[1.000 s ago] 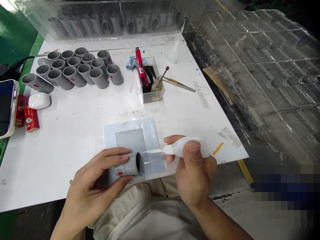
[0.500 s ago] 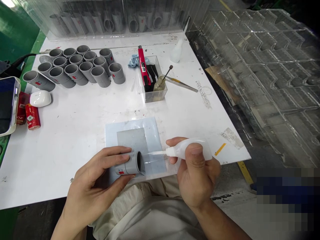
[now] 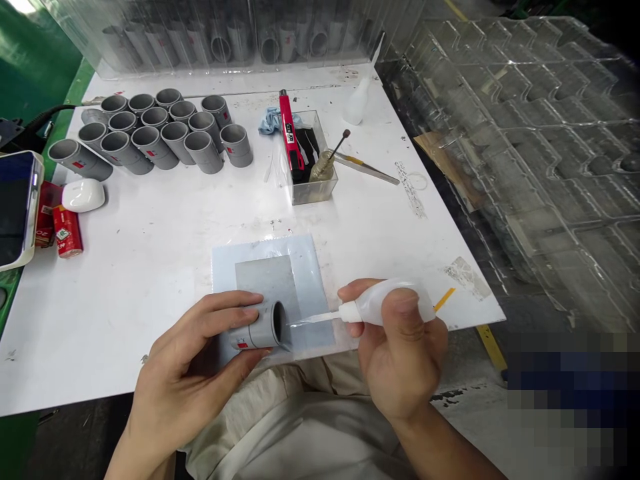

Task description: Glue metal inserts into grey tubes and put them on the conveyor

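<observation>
The grey tube [image 3: 260,328] lies sideways over the pale blue cloth [image 3: 220,267], by the near edge of the counter [image 3: 150,253], its open rim facing right; the left hand [image 3: 183,360] has its grip wrapped around it, fingers above and thumb below; the right hand [image 3: 407,353] has its grip clasped about a white squeeze bottle [image 3: 373,303], nozzle aimed at the tube's mouth (whether the tip touches the rim, I cannot tell). Beyond the cloth, open white surface runs to a clear box [image 3: 310,195] bearing a red cutter [image 3: 290,133]; standing tubes [image 3: 147,143] crowd the far left; tweezers [image 3: 367,170] lie toward the right edge.
</observation>
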